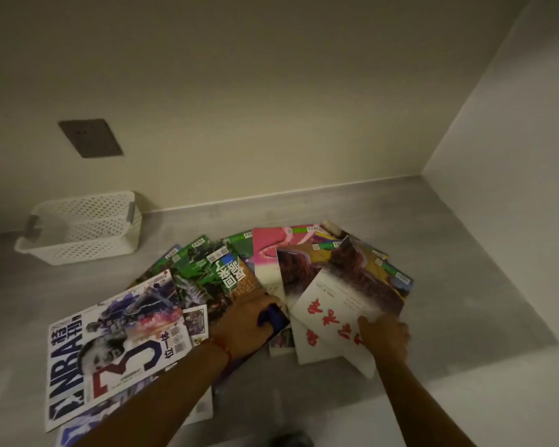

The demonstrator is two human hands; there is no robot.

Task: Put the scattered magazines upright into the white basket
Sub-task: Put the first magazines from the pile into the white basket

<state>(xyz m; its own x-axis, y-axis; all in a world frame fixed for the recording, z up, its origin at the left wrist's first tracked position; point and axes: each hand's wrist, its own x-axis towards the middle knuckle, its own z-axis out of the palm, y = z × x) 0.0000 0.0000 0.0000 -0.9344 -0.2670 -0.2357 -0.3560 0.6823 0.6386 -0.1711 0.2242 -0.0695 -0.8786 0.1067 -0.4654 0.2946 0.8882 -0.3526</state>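
Note:
Several magazines lie fanned across the grey floor. An NBA magazine (110, 356) is at the near left, green ones (204, 272) in the middle and a pink one (268, 253) behind. My right hand (384, 337) grips the near corner of a white magazine with red characters (339, 314), lifted and tilted above the others. My left hand (249, 321) rests on the pile's middle, its fingers curled over a dark blue cover edge (271, 317). The white perforated basket (81, 227) stands empty at the far left against the wall.
A cream wall runs along the back with a dark socket plate (91, 138). A white side wall (513, 156) closes the right. Bare grey floor (459, 269) lies between pile and walls. A dark object (291, 439) shows at the bottom edge.

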